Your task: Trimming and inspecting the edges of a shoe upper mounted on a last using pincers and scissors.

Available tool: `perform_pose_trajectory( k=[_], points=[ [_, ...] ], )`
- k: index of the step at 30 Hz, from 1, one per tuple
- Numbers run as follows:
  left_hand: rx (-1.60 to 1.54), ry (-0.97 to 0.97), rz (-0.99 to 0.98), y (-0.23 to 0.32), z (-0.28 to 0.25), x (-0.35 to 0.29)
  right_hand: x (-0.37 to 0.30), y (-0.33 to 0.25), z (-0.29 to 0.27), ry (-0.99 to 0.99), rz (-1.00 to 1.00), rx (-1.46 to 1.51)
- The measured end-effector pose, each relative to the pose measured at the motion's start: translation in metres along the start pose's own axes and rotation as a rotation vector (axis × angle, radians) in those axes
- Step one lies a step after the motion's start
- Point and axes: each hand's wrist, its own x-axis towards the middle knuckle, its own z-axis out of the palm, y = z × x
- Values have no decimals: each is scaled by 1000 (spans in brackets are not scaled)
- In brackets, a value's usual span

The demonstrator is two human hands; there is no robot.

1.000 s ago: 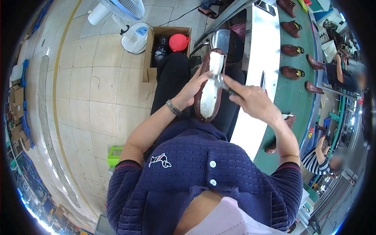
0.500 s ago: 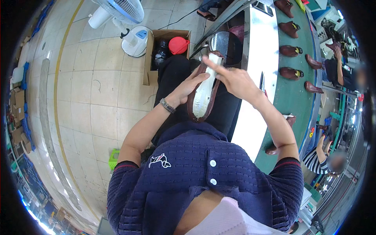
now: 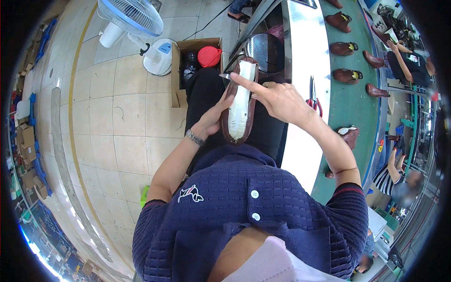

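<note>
A brown leather shoe upper (image 3: 225,117) lies bottom up over my lap, with its toe toward me. A whitish insole (image 3: 241,105) covers its underside, and the leather edge is folded in around it. My left hand (image 3: 212,117) is closed on the shoe's left side. Above the heel half, my right hand (image 3: 282,101) has its index finger stretched out across the shoe. Under that fingertip juts a thin metal blade tip (image 3: 225,75), past the shoe's left edge; the rest of this tool is hidden by the hand.
Red-handled pliers (image 3: 314,99) lie on the white ledge (image 3: 300,141) at my right. Beyond it, a green conveyor belt (image 3: 324,127) carries several brown shoes (image 3: 347,76). A carton (image 3: 176,73) with a red-lidded container (image 3: 209,56) and a fan (image 3: 131,19) stand ahead to the left. Co-workers sit at far right.
My right index finger has swung left across the shoe, and the blade tip now shows beyond its edge. The shoe is turned slightly more upright. The pliers have come into plain view.
</note>
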Motion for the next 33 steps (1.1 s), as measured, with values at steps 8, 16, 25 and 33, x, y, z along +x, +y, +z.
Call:
perform_pose_trajectory(
  k=[8,16,25,33],
  points=[
    [-18,131,124,-19,11,-10,-2,-5,8,-110,8,-89],
    [79,49,37,-17,1,-16,-10,-18,20,-89,-43,-37],
    [411,-54,-164,-16,-5,-29,-32,-36,44,-86,-56,-29],
    [374,-105,-186,-9,-1,-29,-19,-22,26,-80,-118,54]
  ],
)
